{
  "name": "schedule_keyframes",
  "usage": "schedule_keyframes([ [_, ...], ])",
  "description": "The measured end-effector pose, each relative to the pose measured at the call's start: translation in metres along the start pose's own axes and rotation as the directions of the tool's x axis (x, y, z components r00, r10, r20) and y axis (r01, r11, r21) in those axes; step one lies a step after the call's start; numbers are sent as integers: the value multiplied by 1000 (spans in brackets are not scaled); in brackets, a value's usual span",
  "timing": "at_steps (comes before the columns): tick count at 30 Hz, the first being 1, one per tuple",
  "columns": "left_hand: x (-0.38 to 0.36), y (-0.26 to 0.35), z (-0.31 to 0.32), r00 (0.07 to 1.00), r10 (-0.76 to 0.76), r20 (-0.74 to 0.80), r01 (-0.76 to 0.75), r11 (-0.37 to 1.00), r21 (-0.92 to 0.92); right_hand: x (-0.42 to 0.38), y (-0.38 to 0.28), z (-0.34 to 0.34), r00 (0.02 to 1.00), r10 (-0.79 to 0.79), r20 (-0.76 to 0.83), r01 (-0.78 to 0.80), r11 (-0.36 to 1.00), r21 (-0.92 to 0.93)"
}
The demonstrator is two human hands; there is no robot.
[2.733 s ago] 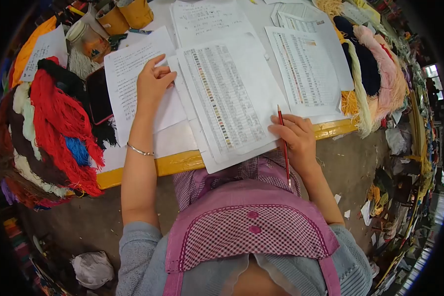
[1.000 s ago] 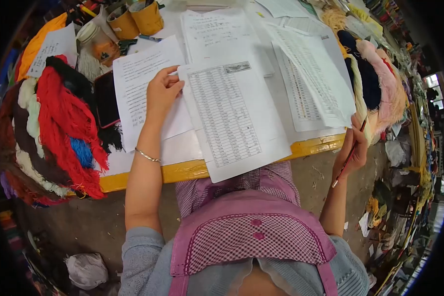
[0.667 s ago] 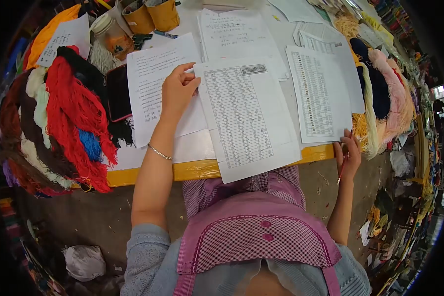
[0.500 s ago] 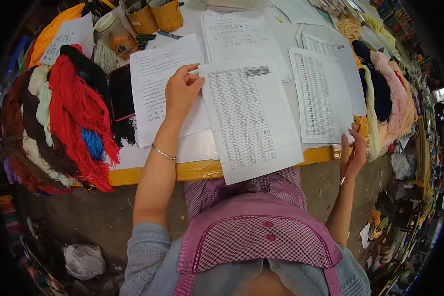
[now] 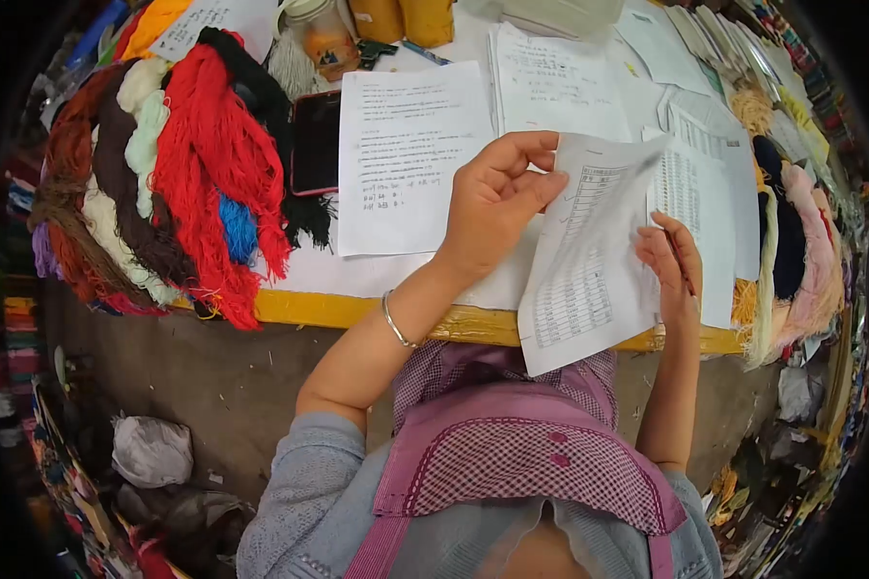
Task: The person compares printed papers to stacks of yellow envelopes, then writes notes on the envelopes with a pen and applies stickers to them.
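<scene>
My left hand (image 5: 502,198) pinches the upper left corner of a printed table sheet (image 5: 589,261), which is lifted and bent, its lower end hanging over the table's yellow edge. At the sheet's right side is my right hand (image 5: 671,265), its fingers curled round a thin dark red pen (image 5: 686,274). Behind it lies another printed list (image 5: 714,232), partly covered. A typed page with handwriting (image 5: 410,164) rests flat to the left of my left hand.
Yarn hanks, red (image 5: 217,164) and brown, lie at the left beside a black phone (image 5: 316,143). A glass jar (image 5: 323,39) and handwritten papers (image 5: 560,82) are at the back. Pink and navy yarn (image 5: 806,227) hangs at the right edge.
The table sheet has been raised and bent, its top shifting right with my left hand. My right hand has moved to the sheet's right side. The view has shifted, showing the table's things elsewhere.
</scene>
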State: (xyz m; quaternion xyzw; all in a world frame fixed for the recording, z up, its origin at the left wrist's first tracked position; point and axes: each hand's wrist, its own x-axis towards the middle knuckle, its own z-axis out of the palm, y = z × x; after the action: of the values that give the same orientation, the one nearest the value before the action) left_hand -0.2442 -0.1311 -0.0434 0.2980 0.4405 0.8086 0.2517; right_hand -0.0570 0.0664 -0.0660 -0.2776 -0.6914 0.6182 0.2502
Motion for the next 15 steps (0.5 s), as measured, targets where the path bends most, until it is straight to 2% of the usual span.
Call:
schedule_keyframes([
  [1, 0, -2, 0, 1000, 20, -18, -20, 1000, 5, 1, 1, -4, 997, 68, 31, -67, 998, -16],
  [6, -5, -8, -2, 995, -62, -80, 56, 995, -81, 2, 8, -11, 997, 65, -43, -64, 998, 26],
  [9, -10, -8, -1, 996, -60, -68, 51, 990, -129, 2, 4, -1, 983, -109, -146, 95, 990, -100],
  [11, -12, -8, -1, 998, -35, -44, 28, 988, -152, 2, 3, 3, 987, -107, -120, 96, 991, -97],
  [13, -13, -9, -5, 997, -25, 78, 38, 984, -173, 1, 2, 9, 993, -77, -85, 68, 992, -105],
  [14, -13, -9, -6, 997, -23, 76, 36, 984, -172, 2, 1, 10, 994, -77, -82, 68, 992, -104],
  [15, -12, -7, -6, 997, -54, 60, 64, 979, -194, 3, 0, 10, 1000, -22, 9, 22, 998, -56],
])
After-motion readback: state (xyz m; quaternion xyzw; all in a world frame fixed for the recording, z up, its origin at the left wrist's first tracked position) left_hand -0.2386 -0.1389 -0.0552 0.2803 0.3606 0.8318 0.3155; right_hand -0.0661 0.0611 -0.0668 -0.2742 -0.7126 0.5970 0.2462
